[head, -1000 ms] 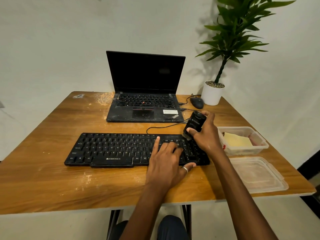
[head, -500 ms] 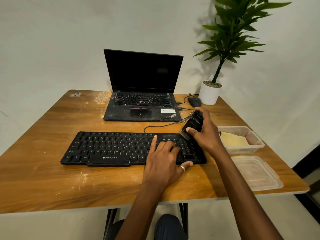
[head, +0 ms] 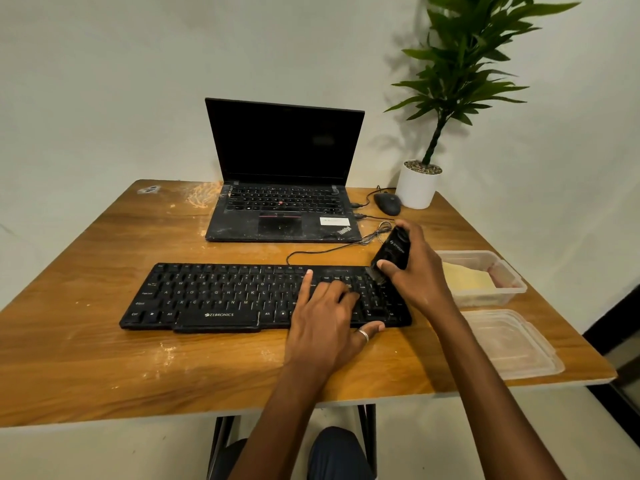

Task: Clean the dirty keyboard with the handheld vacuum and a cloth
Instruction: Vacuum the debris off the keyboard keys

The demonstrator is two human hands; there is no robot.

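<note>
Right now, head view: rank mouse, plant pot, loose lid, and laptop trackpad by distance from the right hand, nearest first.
From the right hand, which holds the handheld vacuum:
1. Mouse, behind it.
2. Loose lid, at the near right table edge; too close to call with the mouse.
3. Plant pot, back right corner.
4. Laptop trackpad, far to the left.

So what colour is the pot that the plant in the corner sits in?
White, a plain round plant pot; the head view shows it clearly.

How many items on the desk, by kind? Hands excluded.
Keyboards: 1, keyboard
Laptops: 1, laptop
Mice: 1, mouse
Vacuums: 1, handheld vacuum
Potted plants: 1, potted plant
Plastic containers: 1, container
Lids: 1, lid
Total: 7
</note>
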